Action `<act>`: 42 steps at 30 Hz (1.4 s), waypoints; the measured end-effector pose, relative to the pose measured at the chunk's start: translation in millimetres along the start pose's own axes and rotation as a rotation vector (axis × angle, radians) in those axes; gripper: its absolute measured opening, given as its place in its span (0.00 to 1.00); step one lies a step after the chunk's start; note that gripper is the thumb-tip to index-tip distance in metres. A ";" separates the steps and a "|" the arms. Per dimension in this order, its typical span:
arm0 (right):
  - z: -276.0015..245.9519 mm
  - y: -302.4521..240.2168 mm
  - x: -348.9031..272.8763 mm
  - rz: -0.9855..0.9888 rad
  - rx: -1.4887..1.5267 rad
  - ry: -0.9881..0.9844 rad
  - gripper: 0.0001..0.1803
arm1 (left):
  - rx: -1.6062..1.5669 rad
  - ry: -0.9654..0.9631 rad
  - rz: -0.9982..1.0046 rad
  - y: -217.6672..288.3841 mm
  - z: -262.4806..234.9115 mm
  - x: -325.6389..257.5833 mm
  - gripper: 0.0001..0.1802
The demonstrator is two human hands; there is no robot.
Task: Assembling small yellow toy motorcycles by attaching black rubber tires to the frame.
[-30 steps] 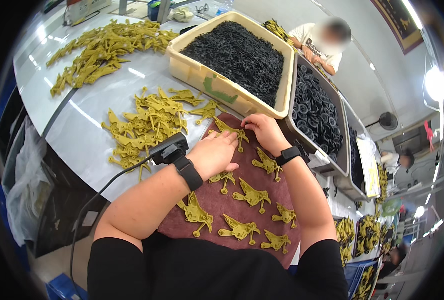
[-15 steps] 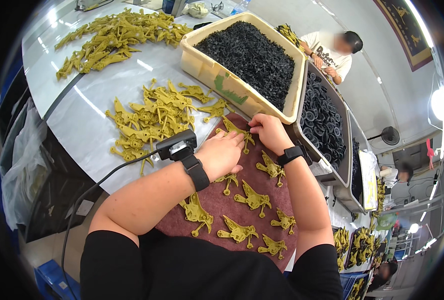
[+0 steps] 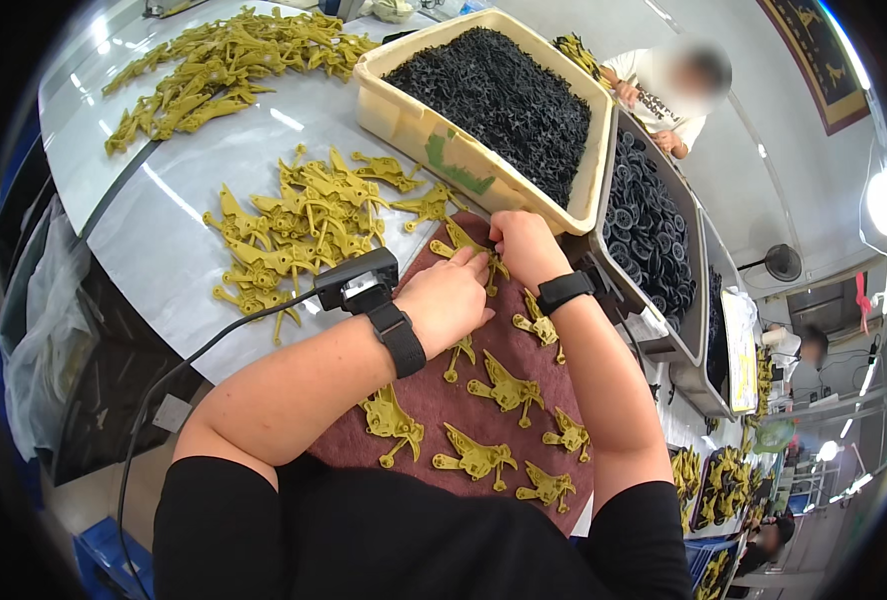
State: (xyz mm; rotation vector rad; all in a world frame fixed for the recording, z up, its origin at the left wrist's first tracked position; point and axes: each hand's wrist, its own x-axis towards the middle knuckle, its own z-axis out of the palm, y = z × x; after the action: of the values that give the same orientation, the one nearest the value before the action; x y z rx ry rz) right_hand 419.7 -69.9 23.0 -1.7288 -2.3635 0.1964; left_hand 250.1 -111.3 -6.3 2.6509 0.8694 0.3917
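Left hand (image 3: 454,298) and right hand (image 3: 524,245) both pinching one yellow plastic piece (image 3: 469,245), maroon mat (image 3: 524,375) beneath

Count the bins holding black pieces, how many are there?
2. A cream bin heaped with small black bits sits just beyond both hands. A dark tray of black rings stands to its right. More trays farther right may hold others, but those are unclear.

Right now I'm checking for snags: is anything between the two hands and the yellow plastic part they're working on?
Nothing visible. The left hand and right hand both touch the yellow part at the far edge of the maroon cloth. The tub of black pieces sits just beyond, not in between.
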 end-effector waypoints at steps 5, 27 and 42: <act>4.4 -8.5 1.5 0.005 -0.144 0.021 0.05 | -0.051 0.089 0.006 -3.4 9.1 1.4 0.31; -25.0 23.5 -16.4 0.262 0.374 -0.291 0.10 | 0.029 0.018 0.094 -10.2 5.7 0.8 0.32; -22.6 28.5 -15.8 0.252 0.482 -0.261 0.11 | 0.057 0.030 0.103 -10.9 3.5 -1.9 0.32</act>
State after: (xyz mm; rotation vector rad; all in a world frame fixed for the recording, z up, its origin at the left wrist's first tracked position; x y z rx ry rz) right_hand 456.2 -76.6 37.1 -1.8213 -2.0080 0.9951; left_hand 244.2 -104.9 -13.9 2.7567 0.7664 0.4396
